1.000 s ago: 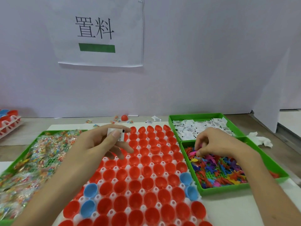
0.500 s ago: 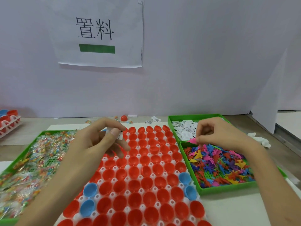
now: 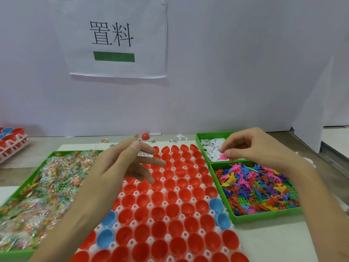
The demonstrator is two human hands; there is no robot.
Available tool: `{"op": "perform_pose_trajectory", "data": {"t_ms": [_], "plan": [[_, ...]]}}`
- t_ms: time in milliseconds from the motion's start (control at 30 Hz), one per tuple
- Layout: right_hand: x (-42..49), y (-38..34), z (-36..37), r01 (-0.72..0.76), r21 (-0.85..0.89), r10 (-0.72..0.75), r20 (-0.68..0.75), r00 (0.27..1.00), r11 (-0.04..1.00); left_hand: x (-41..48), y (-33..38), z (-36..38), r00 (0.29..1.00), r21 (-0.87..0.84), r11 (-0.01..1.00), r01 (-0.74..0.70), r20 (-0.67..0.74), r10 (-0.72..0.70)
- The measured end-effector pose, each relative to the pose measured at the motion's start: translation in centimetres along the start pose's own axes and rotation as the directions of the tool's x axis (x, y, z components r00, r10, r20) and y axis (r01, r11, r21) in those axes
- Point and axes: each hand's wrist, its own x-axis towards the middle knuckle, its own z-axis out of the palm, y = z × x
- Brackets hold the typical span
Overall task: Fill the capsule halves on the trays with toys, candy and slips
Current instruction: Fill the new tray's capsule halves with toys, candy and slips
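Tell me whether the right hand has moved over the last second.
Yes. The right hand lifted out of the toy tray, pinching a pink toy, and is now over the slip tray.

Between our left hand (image 3: 120, 167) and right hand (image 3: 251, 146) we see red round plastic capsule halves (image 3: 156, 212), a few blue ones (image 3: 108, 218) among them, in a white moulded plastic tray (image 3: 135, 207). Our left hand pinches a white paper slip with black print (image 3: 145, 154). Our right pinches a pink plastic toy (image 3: 223, 157) above a green plastic tray (image 3: 264, 214) of many-coloured toys (image 3: 255, 186).

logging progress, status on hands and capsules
Left hand pinching white slip over capsule halves. Right hand pinching pink toy. Visible halves look mostly unfilled. Nothing blocking.
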Motion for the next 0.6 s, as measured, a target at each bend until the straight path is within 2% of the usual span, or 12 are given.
{"op": "perform_pose_trajectory", "data": {"t_ms": [167,267,367,500,600], "plan": [[0.1,0.6,0.2,-0.079,-0.045,0.080,0.022,0.997,0.996,-0.1,0.2,0.0,0.999,0.094,0.995,-0.032,0.009,0.031],[-0.1,-0.1,0.1,-0.048,-0.006,0.047,-0.019,0.999,0.999,-0.2,0.1,0.3,0.999,0.089,0.995,-0.049,0.004,0.049],[-0.7,-2.6,0.3,0.068,0.163,-0.058,-0.070,0.996,0.984,-0.4,0.2,0.7,0.996,0.080,0.993,-0.084,0.017,0.083],[-1.9,-7.5,2.1,0.273,0.498,-0.262,-0.094,0.960,0.823,-0.8,0.4,1.4,0.982,0.145,0.971,-0.189,0.023,0.188],[-2.6,-10.4,4.4,0.340,0.536,-0.338,-0.107,0.935,0.773,-1.2,0.5,1.8,0.964,0.152,0.952,-0.266,0.016,0.267]]}}
